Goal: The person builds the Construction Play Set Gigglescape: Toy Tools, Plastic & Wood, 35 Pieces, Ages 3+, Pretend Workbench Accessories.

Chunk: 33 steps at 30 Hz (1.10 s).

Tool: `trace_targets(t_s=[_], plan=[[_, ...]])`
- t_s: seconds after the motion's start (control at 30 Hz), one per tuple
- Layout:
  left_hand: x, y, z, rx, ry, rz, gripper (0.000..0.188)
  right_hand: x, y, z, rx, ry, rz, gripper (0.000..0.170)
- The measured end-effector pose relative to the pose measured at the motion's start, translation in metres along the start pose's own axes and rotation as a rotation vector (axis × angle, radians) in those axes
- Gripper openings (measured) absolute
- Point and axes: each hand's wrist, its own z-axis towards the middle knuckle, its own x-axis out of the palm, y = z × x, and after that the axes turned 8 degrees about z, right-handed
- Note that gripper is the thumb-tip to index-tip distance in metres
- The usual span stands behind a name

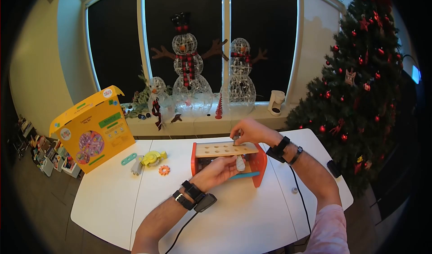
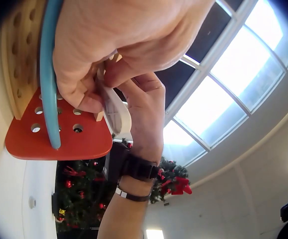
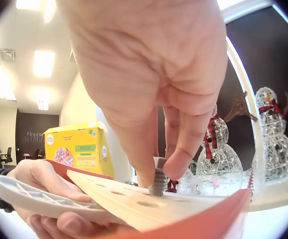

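A toy workbench has a light wooden top with holes [image 1: 211, 150], red side panels [image 1: 260, 168] and a blue bar [image 2: 48, 64] along its near side. My right hand [image 1: 253, 131] is over the top's far right part. Its thumb and fingers pinch a grey ribbed toy bolt [image 3: 158, 180], which stands upright at a hole. Below the near edge, my left hand [image 1: 219, 169] grips a pale grey plastic toy tool [image 3: 44, 198] with a ribbed, hollowed handle. The tool's far end is hidden by the fingers and the wooden top.
Left on the white table [image 1: 180, 218] lie a yellow-green toy piece [image 1: 153, 158], an orange gear [image 1: 164, 170] and a teal strip with holes [image 1: 129, 159]. A yellow box [image 1: 96, 130] stands behind them. A small grey piece [image 1: 294, 190] lies at the right, near a black cable [image 1: 302, 200].
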Motion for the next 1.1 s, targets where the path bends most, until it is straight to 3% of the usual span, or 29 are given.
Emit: trace_targets(t_s=[0.1,0.33,0.5,0.63,0.83,0.9,1.0,1.1], plan=[[0.002,0.000,0.001,0.006,-0.005,-0.024,0.037,-0.001,0.001,0.008,-0.008,0.113,-0.033,0.034],[-0.002,0.000,0.004,-0.007,-0.033,-0.029,0.036,0.001,-0.013,0.023,-0.077,0.179,-0.090,0.032],[-0.002,0.002,0.004,0.013,-0.014,-0.064,0.035,-0.004,0.007,0.024,0.048,0.249,-0.189,0.032],[-0.004,0.002,0.004,0.018,-0.015,-0.086,0.034,-0.001,-0.003,0.026,0.033,0.255,-0.160,0.030],[-0.004,0.002,0.003,0.017,-0.029,-0.121,0.035,-0.002,0.003,0.024,0.162,0.259,-0.101,0.018],[-0.003,0.002,0.002,0.017,-0.031,-0.126,0.032,0.001,0.003,0.026,0.105,0.229,-0.360,0.028],[-0.006,0.004,0.004,0.017,-0.029,-0.126,0.029,0.006,0.003,0.030,0.204,0.255,-0.420,0.040],[-0.003,0.002,0.001,0.016,-0.025,-0.121,0.029,0.002,0.013,0.023,0.165,0.178,-0.345,0.048]])
